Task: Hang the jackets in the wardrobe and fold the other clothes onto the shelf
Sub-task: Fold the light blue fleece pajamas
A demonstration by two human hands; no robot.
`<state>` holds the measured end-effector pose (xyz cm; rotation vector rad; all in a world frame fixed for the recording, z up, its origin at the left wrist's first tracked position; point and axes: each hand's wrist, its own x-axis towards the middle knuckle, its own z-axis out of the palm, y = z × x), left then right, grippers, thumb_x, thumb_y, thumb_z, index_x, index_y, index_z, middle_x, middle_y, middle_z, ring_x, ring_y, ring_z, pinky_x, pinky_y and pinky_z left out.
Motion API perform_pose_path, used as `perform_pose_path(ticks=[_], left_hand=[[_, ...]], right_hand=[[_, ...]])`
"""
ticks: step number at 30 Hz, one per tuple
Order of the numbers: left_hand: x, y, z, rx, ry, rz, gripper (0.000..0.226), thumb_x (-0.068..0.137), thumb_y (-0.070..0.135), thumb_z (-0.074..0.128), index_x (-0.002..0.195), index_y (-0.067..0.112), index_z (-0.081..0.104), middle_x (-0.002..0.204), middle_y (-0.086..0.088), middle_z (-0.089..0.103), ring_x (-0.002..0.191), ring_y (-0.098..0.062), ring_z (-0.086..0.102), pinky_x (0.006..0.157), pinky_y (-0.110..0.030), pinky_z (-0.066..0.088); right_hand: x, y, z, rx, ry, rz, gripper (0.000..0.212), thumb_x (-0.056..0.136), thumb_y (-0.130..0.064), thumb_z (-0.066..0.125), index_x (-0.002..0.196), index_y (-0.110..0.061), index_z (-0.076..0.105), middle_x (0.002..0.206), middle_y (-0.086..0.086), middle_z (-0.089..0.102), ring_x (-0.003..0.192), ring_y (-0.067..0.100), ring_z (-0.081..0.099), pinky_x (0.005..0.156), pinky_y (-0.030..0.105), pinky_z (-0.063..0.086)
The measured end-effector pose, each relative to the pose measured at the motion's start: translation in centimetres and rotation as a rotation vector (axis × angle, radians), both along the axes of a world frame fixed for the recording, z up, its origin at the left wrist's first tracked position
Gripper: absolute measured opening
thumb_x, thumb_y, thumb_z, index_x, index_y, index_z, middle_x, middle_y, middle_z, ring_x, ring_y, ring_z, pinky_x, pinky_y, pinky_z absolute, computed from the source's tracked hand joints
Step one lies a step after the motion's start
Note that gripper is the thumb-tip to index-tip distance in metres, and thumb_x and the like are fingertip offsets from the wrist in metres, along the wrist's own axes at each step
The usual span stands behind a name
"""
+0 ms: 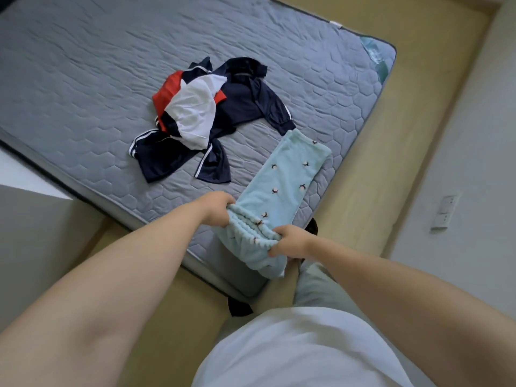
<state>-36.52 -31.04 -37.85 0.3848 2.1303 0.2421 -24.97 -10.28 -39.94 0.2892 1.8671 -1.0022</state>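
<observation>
Both hands grip the elastic waistband of the pale blue fleece pyjama trousers (282,177). The left hand (216,209) curls its fingers over one end of the band, and the right hand (290,241) has the other end bunched in its fist. Held this way the band is pulled flat between them, probably to line the legs up for a fold.

The trousers run lengthwise away from the hands, one leg on the other. The waist end hangs off the near corner of the grey quilted mattress (83,65), and the cuffs rest on it. Beyond the cuffs and to their left lies a crumpled heap of navy, white and red track jackets (201,118), with one navy sleeve nearly touching the cuffs. These look like the pieces meant for hanging, not yet dealt with.

Under the trousers the mattress has no sheet and offers a broad, flat place to fold on. To the right of the trousers is a yellowish wood surface (363,191), floor or bed platform, then a pale wall with a white socket plate (445,210). To their left, past the mattress edge, stands a white block (28,219), and I cannot tell what it is. No wardrobe or shelf shows.
</observation>
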Motion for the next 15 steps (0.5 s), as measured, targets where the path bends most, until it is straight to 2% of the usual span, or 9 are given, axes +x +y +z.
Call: perform_pose_path(ticks=[2, 7, 10, 13, 15], left_hand=[[-3.0, 3.0, -1.1, 0.015, 0.057, 0.096, 0.027, 0.077, 0.008, 0.06, 0.1, 0.021, 0.061, 0.097, 0.0, 0.063, 0.087, -0.02, 0.057, 0.06, -0.028, 0.041], [-11.4, 11.1, -5.9, 0.061, 0.101, 0.253, 0.028, 0.077, 0.015, 0.06, 0.104, 0.022, 0.059, 0.105, -0.002, 0.066, 0.096, -0.023, 0.061, 0.081, -0.037, 0.052], [-16.7, 15.9, -10.2, 0.116, 0.104, 0.319, 0.028, 0.078, 0.02, 0.061, 0.105, 0.025, 0.062, 0.104, 0.003, 0.067, 0.093, -0.019, 0.061, 0.078, -0.034, 0.05], [-21.7, 20.5, -15.0, 0.174, 0.121, 0.344, 0.029, 0.079, 0.022, 0.061, 0.107, 0.028, 0.063, 0.104, 0.007, 0.067, 0.094, -0.017, 0.061, 0.076, -0.031, 0.046], [-24.6, 23.5, -18.4, 0.189, 0.148, 0.321, 0.03, 0.079, 0.024, 0.062, 0.109, 0.03, 0.063, 0.104, 0.008, 0.067, 0.094, -0.016, 0.059, 0.075, -0.028, 0.042]], right_hand=[[-3.2, 3.2, -1.4, -0.011, 0.02, -0.096, 0.037, 0.078, -0.028, 0.072, 0.114, -0.024, 0.061, 0.105, -0.001, 0.064, 0.089, 0.015, 0.062, 0.061, 0.024, 0.049], [-11.7, 11.2, -7.1, 0.021, 0.059, -0.267, 0.034, 0.08, -0.027, 0.068, 0.112, -0.025, 0.056, 0.102, -0.003, 0.061, 0.091, 0.017, 0.061, 0.068, 0.03, 0.052], [-17.1, 15.6, -11.7, 0.065, 0.075, -0.339, 0.031, 0.081, -0.026, 0.064, 0.111, -0.023, 0.057, 0.103, -0.001, 0.062, 0.091, 0.017, 0.061, 0.075, 0.036, 0.054], [-22.0, 19.9, -16.9, 0.136, 0.13, -0.393, 0.034, 0.084, -0.025, 0.059, 0.118, -0.023, 0.056, 0.107, 0.002, 0.064, 0.091, 0.018, 0.06, 0.067, 0.031, 0.048], [-24.8, 22.5, -20.5, 0.207, 0.173, -0.368, 0.038, 0.086, -0.028, 0.057, 0.123, -0.023, 0.055, 0.111, 0.005, 0.065, 0.095, 0.023, 0.06, 0.07, 0.031, 0.046]])
